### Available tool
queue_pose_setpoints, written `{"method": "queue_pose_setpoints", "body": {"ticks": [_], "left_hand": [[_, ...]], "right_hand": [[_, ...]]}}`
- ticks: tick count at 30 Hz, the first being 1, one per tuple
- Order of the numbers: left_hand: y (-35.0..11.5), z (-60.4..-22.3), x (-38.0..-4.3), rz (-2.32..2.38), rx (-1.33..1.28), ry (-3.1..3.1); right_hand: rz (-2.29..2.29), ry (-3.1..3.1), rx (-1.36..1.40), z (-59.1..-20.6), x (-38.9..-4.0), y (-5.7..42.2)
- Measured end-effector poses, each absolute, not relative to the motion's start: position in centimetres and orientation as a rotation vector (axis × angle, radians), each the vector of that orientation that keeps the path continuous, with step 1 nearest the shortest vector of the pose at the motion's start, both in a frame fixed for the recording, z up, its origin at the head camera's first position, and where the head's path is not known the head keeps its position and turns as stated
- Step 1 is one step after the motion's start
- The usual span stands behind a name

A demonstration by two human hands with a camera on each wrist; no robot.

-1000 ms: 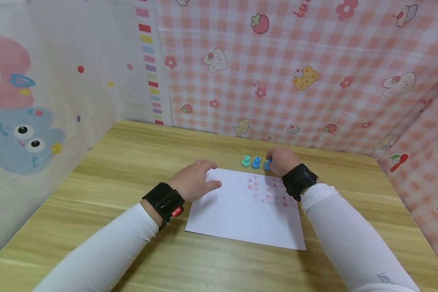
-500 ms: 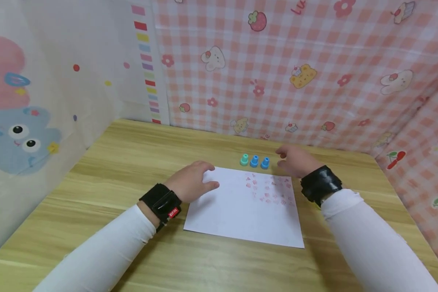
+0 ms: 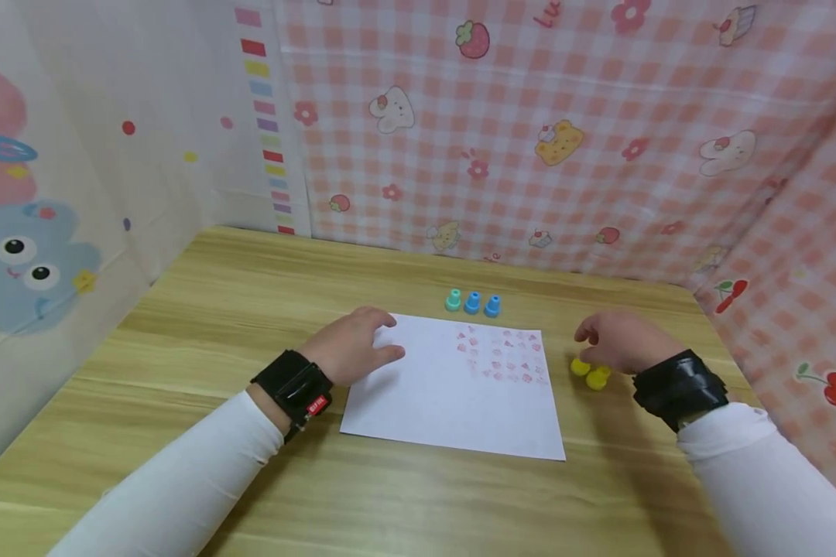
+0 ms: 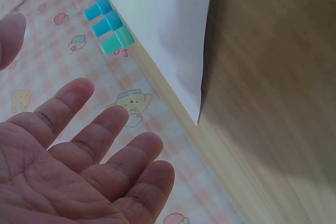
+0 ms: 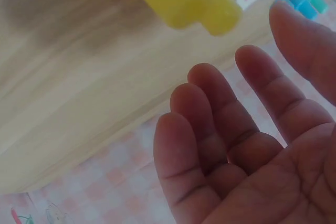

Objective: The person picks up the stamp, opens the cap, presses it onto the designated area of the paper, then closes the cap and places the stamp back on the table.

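left hand [image 3: 344, 348] by the paper [image 3: 453, 410], right hand [image 3: 625, 340] near the yellow pieces [image 3: 597, 379], both holding nothing. from here i judge them light, stiff; pinch the rounded sides.

In the head view the number of yellow pieces [image 3: 597, 378] by the right hand [image 3: 623, 340] is unclear; the right wrist view blurs them and crops them at its top edge. The left hand [image 3: 344, 350] covers part of the paper's [image 3: 446, 414] left edge, and its red marks [image 3: 526, 378] are too small to make out.
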State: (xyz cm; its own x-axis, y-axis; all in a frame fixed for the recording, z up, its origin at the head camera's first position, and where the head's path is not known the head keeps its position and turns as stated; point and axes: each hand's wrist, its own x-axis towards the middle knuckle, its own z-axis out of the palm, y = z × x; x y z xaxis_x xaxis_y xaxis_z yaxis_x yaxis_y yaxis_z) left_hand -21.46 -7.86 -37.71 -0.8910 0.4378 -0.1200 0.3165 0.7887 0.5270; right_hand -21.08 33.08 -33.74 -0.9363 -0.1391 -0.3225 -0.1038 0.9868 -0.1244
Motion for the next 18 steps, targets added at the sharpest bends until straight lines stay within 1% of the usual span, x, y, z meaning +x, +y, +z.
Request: {"method": "queue_pose_setpoints", "body": {"ticks": [18], "left_hand": [[-7.9, -37.6, -20.4, 0.746, 0.580, 2.753]], "right_hand": [[-0.191, 2.844, -0.187, -35.2, -20.1, 33.3]]}}
